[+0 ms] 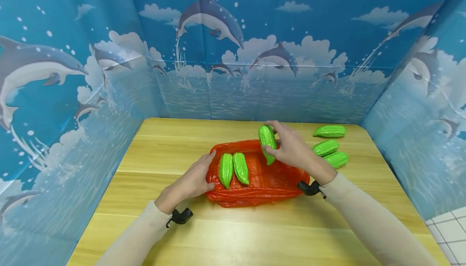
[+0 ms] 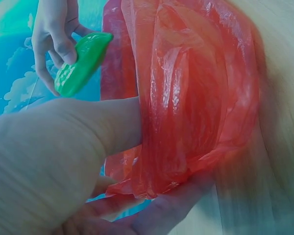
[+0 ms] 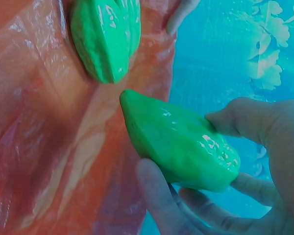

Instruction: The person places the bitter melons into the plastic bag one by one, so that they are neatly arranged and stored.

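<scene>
A red plastic bag (image 1: 251, 198) lies on the table with its mouth spread wide. Two green ridged bitter melons, a left one (image 1: 225, 171) and a right one (image 1: 241, 169), lie side by side in its left part. My left hand (image 1: 194, 177) grips the bag's left edge, thumb inside and fingers outside in the left wrist view. Above the back right part of the bag, my right hand (image 1: 289, 144) holds another bitter melon (image 1: 267, 142) between thumb and fingers. Its pointed tip faces down towards the bag; the right wrist view shows this bitter melon (image 3: 181, 142) up close.
Right of the bag, three more bitter melons lie on the wooden table (image 1: 153, 144): a back one (image 1: 329, 131), a middle one (image 1: 325, 147) and a front one (image 1: 336, 160), partly behind my right forearm. A dolphin-printed curtain (image 1: 233, 92) encloses the table's back and sides.
</scene>
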A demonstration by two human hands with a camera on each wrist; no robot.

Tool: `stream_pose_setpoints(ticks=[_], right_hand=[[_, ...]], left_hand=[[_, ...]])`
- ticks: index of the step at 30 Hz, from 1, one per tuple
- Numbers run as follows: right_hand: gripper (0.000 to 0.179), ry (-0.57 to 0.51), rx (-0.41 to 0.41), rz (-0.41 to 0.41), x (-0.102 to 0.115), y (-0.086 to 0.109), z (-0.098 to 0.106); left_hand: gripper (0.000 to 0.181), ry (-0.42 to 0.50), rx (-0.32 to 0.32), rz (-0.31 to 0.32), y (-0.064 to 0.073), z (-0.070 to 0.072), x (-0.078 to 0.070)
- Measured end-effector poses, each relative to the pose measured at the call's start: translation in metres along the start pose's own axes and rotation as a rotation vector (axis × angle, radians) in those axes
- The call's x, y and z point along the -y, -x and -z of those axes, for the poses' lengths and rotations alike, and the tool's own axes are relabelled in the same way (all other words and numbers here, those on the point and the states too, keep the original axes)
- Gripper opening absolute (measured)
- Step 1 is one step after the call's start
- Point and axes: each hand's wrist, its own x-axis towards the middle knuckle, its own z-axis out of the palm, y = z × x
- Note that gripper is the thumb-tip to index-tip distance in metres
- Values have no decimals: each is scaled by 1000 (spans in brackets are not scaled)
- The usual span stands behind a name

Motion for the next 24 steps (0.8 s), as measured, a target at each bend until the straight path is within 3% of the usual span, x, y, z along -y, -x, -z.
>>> stream_pose_setpoints(ticks=[8,24], right_hand=[[75,-17,44,-1,7,-1,-10],[74,-20,244,-41,18,-5,-31]], left_hand=[[109,-13,-9,-7,1,2,-1],[110,-14,-26,-15,4,5,-6]])
